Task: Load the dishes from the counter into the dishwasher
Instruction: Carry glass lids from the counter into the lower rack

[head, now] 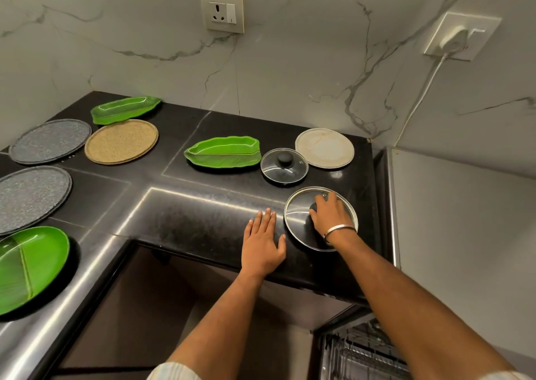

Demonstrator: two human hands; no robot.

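Resting on the black counter (185,214), the right hand (329,214) curls its fingers around the black knob of the big glass lid (298,220), which lies flat near the counter's front edge. The left hand (262,243) lies palm down just beside that lid, fingers spread, gripping nothing. Behind the big lid sit a small lid (284,165) and a white plate (324,147), with a green leaf dish (223,155) to their left. Farther left are a tan plate (121,141), another leaf dish (124,110), two grey plates (50,141) and a green oval plate (29,266). The dishwasher rack (359,353) shows at bottom right, below the counter.
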